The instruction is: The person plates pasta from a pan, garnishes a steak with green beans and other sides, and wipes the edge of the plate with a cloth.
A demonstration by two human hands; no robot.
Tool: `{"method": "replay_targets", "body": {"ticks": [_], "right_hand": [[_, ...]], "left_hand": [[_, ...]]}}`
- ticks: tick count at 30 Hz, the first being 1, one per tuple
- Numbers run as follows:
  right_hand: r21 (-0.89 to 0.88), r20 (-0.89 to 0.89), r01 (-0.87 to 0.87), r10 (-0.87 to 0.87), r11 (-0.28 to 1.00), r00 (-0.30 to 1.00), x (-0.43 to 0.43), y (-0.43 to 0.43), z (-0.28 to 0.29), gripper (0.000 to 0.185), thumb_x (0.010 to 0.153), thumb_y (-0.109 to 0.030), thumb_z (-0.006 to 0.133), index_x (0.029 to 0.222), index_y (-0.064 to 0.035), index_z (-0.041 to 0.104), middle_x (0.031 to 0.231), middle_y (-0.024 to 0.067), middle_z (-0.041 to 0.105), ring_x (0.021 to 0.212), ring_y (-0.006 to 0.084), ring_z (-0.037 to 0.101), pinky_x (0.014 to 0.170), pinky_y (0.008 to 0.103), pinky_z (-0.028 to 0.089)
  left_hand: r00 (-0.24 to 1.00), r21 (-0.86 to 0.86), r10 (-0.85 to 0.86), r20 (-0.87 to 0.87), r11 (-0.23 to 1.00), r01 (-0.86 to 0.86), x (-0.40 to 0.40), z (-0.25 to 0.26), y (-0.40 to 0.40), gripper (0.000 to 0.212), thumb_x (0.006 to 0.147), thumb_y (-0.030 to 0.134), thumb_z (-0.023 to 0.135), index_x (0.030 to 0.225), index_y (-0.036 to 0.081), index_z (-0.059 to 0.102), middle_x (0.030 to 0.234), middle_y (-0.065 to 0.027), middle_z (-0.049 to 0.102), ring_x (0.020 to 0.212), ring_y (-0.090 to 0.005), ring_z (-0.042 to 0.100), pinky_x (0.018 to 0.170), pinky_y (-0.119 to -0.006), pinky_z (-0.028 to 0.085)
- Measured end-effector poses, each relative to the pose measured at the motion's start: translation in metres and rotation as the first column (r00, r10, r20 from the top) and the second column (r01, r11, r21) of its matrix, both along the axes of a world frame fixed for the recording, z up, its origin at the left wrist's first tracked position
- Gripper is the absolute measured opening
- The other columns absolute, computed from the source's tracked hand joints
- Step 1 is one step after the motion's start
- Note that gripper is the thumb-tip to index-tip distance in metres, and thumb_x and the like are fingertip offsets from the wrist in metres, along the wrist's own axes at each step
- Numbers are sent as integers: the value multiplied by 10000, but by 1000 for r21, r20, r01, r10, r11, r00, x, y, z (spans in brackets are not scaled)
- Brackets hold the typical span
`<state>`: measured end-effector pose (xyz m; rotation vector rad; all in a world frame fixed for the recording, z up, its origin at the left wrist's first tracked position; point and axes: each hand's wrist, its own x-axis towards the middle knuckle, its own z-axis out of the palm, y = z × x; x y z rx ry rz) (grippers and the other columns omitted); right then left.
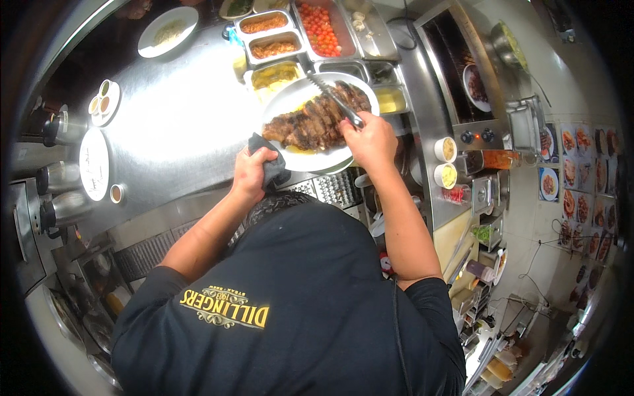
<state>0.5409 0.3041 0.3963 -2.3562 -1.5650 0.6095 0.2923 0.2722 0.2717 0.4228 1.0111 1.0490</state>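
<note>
My left hand (pixel 252 171) grips a dark folded cloth (pixel 270 161) against the lower left rim of a white oval plate (pixel 317 161). Sliced, browned grilled meat (pixel 312 121) lies across the plate, with yellowish liquid around it. In my right hand (pixel 369 141) is a pair of metal tongs (pixel 337 101), held over the meat with the scalloped tips near the plate's upper rim. Whether the tips touch the meat I cannot tell. Another plate's rim shows just under the lower edge of this one.
Steel pans of cherry tomatoes (pixel 319 29) and shredded food (pixel 272 48) stand beyond the plate. The steel counter (pixel 198 163) at left bears an oval plate with writing (pixel 94 163) and a sauce cup (pixel 117 193). Right are two ramekins (pixel 445 150) and an oven (pixel 458 64); below, a box grater (pixel 337 189).
</note>
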Motion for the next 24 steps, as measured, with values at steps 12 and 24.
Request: {"method": "replay_targets", "body": {"ticks": [12, 24], "right_hand": [[-158, 236, -152, 187, 976, 954, 3, 25, 14, 314, 891, -403, 781, 955, -96, 799, 968, 167, 785, 974, 369, 749, 865, 486, 567], [-183, 293, -226, 273, 957, 916, 7, 28, 5, 302, 839, -382, 832, 940, -98, 816, 943, 156, 788, 942, 349, 760, 865, 460, 592]], "left_hand": [[999, -17, -31, 22, 999, 32, 11, 10, 0, 165, 835, 10, 673, 998, 2, 651, 897, -63, 682, 781, -163, 654, 746, -317, 543], [998, -30, -54, 44, 998, 55, 10, 1, 2, 186, 833, 27, 658, 1017, 15, 636, 911, -65, 660, 783, -178, 649, 721, -336, 543]]}}
